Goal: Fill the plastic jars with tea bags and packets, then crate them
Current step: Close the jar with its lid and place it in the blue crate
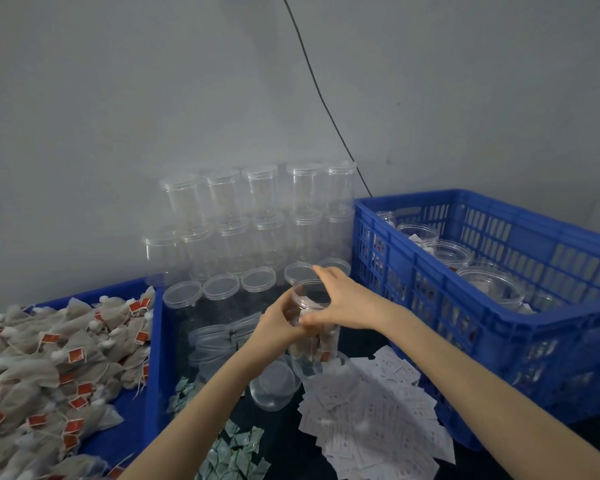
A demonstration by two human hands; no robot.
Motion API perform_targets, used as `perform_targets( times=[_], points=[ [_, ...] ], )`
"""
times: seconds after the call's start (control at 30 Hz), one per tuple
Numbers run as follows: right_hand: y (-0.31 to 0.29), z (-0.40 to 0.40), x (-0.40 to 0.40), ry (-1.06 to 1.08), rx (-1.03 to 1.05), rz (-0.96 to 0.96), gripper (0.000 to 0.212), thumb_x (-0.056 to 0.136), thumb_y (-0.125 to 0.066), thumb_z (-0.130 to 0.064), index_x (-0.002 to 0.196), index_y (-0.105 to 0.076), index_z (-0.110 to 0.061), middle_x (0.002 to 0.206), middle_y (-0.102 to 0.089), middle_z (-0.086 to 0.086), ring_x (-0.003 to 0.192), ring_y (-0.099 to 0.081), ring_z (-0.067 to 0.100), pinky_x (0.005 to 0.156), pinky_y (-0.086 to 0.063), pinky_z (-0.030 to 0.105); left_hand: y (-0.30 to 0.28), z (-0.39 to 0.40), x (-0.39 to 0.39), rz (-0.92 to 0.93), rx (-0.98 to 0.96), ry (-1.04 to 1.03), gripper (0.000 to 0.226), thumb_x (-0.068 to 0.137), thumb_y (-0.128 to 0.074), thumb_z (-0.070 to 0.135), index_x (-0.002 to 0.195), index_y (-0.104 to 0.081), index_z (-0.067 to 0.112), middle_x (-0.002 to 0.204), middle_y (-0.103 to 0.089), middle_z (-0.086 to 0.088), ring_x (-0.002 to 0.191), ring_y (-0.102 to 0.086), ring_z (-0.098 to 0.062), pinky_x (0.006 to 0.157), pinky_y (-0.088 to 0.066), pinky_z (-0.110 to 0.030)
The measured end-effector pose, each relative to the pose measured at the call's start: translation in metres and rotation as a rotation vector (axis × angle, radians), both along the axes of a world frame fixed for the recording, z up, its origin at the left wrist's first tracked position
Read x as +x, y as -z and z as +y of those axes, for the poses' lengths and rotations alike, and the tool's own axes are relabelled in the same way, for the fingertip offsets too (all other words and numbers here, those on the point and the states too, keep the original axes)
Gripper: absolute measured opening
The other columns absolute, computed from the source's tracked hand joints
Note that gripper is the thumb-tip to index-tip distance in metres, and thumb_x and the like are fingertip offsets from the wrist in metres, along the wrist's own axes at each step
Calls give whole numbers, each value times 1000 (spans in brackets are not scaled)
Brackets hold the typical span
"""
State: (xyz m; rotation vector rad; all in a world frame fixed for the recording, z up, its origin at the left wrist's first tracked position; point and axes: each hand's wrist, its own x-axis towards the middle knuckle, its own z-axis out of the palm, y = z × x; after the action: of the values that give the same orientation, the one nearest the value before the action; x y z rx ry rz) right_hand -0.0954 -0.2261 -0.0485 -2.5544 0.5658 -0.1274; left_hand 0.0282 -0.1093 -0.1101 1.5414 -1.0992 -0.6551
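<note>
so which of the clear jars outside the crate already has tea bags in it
The jar gripped by both hands, left hand and right hand; tea bags show through its lower half. The stacked ones look empty.

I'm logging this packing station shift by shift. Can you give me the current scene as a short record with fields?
held item: clear jar, partly filled with tea bags, no lid
left hand: grips the jar's side
right hand: holds the jar near its rim
tea bag supply: heap in blue tray, left
empty jars: stack against the wall
blue crate: right, holds open jars
loose packets: white and green
</note>
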Motion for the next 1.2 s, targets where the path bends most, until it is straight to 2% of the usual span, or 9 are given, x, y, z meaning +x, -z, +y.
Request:
perform_targets(
  times=[0.1, 0.17, 0.27, 0.5, 0.57, 0.67, 0.73, 0.83, 1.2],
  points=[
    [-9, -2, 6, 4, -133, 224, 106, 80, -58, -73, 158, -4, -26, 163, -14, 8, 140, -37, 30, 104, -40, 41, 1, 2, -4, -55, 27, 14, 63, 58, -81, 39, 107, -51, 64, 100, -70, 14, 96, -66, -2, 76, -51, -16],
    [-13, -3, 7, -8, -199, 318, 102, 81, -52, -77, 157, -9, -25, 159, -26, 10, 114, -61, 27, 86, -50, 36, 3, 3, -6, -89, 48, 31, 57, 59, -80, 41, 99, -52, 69, 98, -70, 17, 94, -65, 1, 72, -50, -12],
    [-13, -2, 8, -27, -222, 378, 97, 83, -52, -74, 156, -14, -22, 149, -39, 9, 76, -66, 19, 64, -51, 30, 9, 5, -8, -65, 77, 34, 60, 61, -81, 38, 111, -54, 58, 102, -70, 15, 98, -64, 0, 80, -49, -19],
    [-26, -8, 8, 2, -313, 320, 90, 77, -55, -78, 144, -37, -19, 124, -53, 6, 69, -66, 17, 58, -51, 30, 5, 6, -15, -35, 28, 59, 65, 80, -75, 18, 101, -49, 72, 101, -65, 29, 98, -60, 10, 72, -47, -7],
    [-38, -13, 7, 11, -327, 297, 88, 77, -54, -79, 141, -40, -21, 124, -52, 5, 66, -65, 14, 52, -46, 27, 3, 7, -16, -3, -3, 46, 61, 84, -72, 24, 121, -41, 61, 112, -59, 35, 108, -54, 15, 78, -47, -7],
    [-62, -23, 2, 32, -316, 259, 88, 73, -55, -82, 139, -42, -26, 114, -45, -1, 63, -65, 12, 50, -41, 24, 7, 6, -11, 80, -47, -11, 57, 82, -59, 44, 136, -41, 36, 129, -55, 17, 119, -53, -2, 93, -49, -22],
    [-80, -31, -3, 53, -310, 239, 89, 71, -56, -84, 140, -42, -30, 110, -38, -4, 61, -66, 9, 49, -41, 22, 10, 6, -8, 113, -41, -38, 47, 83, -54, 45, 128, -52, 29, 125, -60, 9, 115, -58, -10, 96, -49, -32],
    [-109, -49, -14, 82, -320, 198, 89, 70, -55, -84, 140, -43, -31, 107, -42, -5, 60, -66, 6, 49, -42, 19, 14, 4, -7, 59, 13, -66, 22, 92, -57, 26, 113, -62, 27, 110, -69, 7, 102, -64, -8, 85, -51, -24],
    [-191, -141, -91, 393, -287, -35, 75, 76, -59, -75, 133, -47, -28, 123, -47, 1, 88, -62, 20, 66, -51, 31, 17, -18, -20, 39, 114, -30, 15, 91, -60, 4, 97, -69, 13, 89, -74, -1, 86, -69, -12, 75, -53, -22]
  ],
)
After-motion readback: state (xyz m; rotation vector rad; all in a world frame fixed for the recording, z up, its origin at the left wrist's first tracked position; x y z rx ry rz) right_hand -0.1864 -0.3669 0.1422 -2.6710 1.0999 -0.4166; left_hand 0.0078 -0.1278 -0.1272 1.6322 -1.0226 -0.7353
